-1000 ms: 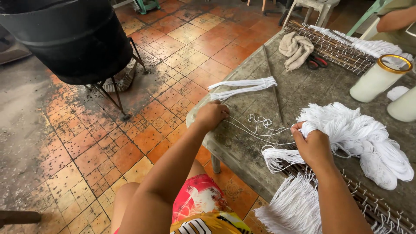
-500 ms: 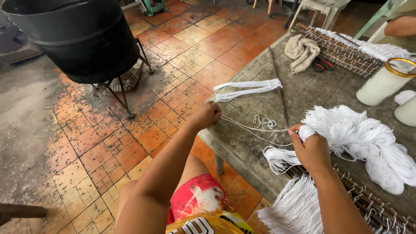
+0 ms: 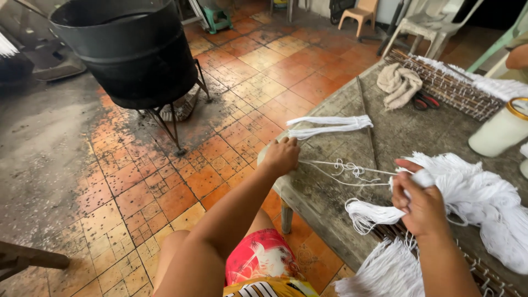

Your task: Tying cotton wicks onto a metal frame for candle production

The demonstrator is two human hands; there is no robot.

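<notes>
Cut off at 3 o'clock, white string heap (image 3: 484, 203) on grey tabletop (image 3: 396, 132); right hand (image 3: 421, 206) grip closed on its bundle, left hand (image 3: 281, 155) at 9 o'clock pinching taut strands (image 3: 341, 168).

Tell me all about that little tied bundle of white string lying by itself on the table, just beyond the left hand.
The tied bundle is a short hank of thin white strings, cotton-like by the look, laid roughly parallel and bound with a wrap near its right end. Left of the tie the strands split into two loose bands that fan out toward the table edge. It lies flat on the worn grey table, its tied end close to a thin dark stick. The left hand sits just below it; whether they touch is unclear.
</notes>
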